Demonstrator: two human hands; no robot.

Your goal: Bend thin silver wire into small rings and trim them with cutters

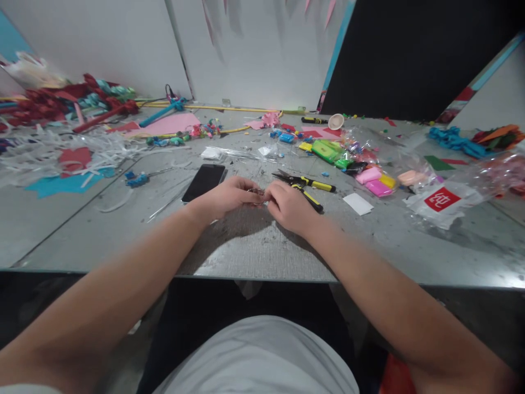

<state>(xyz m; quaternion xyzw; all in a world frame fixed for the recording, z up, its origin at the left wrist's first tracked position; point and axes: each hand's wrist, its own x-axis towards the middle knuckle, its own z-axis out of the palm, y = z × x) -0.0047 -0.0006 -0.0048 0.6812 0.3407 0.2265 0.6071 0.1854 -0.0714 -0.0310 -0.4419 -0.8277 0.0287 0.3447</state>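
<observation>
Over the middle of the grey table, my left hand (230, 196) and my right hand (292, 207) meet with their fingers closed. Between them is a small, dark, shiny piece (256, 192), thin and wiry in look, mostly covered by the fingers. Its kind I cannot make out. Both hands appear to pinch it, the left from one side and the right from the other. Just behind my right hand lie pliers (305, 185) with yellow and black handles, their jaws apart. A black phone (204, 183) rests flat beside my left hand.
A small white card (358, 203) lies right of the pliers. Bright clay packets (375, 180) and a clear plastic bag (445, 203) with a red label are farther right. White strips (102, 150) and blue paper (69, 183) cover the left. The table's front edge (254, 279) is near my body.
</observation>
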